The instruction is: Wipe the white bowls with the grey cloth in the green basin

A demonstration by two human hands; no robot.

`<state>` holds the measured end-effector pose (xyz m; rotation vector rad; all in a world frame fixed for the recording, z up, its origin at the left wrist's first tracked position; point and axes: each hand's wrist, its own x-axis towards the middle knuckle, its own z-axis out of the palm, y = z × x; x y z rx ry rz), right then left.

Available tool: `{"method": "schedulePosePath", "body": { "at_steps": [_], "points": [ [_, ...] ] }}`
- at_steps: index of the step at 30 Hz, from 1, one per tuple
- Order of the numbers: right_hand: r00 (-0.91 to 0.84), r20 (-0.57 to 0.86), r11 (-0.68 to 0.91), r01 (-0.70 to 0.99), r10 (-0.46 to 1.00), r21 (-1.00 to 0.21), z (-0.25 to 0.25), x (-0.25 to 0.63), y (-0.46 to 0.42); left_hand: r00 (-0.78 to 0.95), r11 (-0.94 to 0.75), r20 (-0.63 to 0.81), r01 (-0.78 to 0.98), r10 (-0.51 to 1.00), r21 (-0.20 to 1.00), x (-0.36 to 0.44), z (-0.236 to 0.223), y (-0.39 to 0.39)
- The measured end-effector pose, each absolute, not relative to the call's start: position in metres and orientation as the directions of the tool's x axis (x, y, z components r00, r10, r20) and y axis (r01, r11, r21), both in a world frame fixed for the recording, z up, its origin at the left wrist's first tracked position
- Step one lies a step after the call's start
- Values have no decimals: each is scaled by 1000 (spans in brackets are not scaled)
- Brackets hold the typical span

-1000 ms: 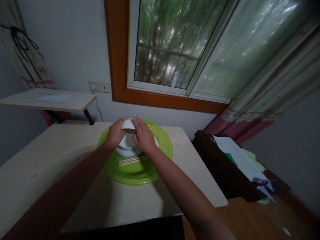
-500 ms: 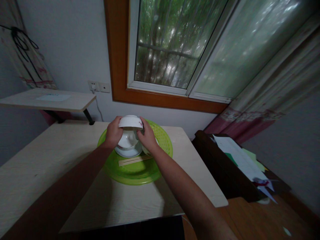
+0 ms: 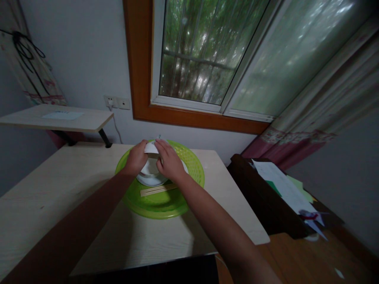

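A white bowl (image 3: pixel 151 148), mostly covered by my fingers, is held raised and tilted over the dishes. My left hand (image 3: pixel 137 157) grips its left side. From the right, my right hand (image 3: pixel 169 161) closes over it, with the thumb tucked below. Beneath the hands another white bowl (image 3: pixel 150 169) rests on a white plate (image 3: pixel 151 182). Pale chopsticks (image 3: pixel 156 190) lie in front of the plate. All of these dishes stand in a round green plastic basket (image 3: pixel 161 213). Something pale with a dark mark shows just beyond my right fingertips; its kind is unclear.
The basket sits on a light wooden table (image 3: pixel 103 232). A raised shelf (image 3: pixel 56 118) with a paper on it stands at the back left. Behind the table are the wall and a window (image 3: pixel 201 59). To the right, papers (image 3: pixel 281 185) lie on dark furniture.
My right hand has moved left, over the front and top of the bowl, covering more of it. The raised bowl has sunk slightly. The basket and chopsticks have stayed in place.
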<state>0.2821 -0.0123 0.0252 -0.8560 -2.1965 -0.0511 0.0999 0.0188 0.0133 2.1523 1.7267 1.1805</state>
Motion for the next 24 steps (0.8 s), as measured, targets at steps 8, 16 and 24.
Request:
{"method": "schedulePosePath", "body": {
  "at_steps": [8, 16, 24],
  "points": [
    [-509, 646, 768, 609, 569, -196, 29, 277, -16, 32, -362, 503, 734, 864, 575, 101, 14, 20],
    [-303, 682, 701, 570, 665, -430, 19, 286, -1, -41, -358, 540, 707, 840, 610, 97, 15, 20],
    [-189, 533, 542, 533, 825, -650, 7, 294, 15, -30, -370, 534, 688, 845, 624, 98, 17, 18]
  ]
}}
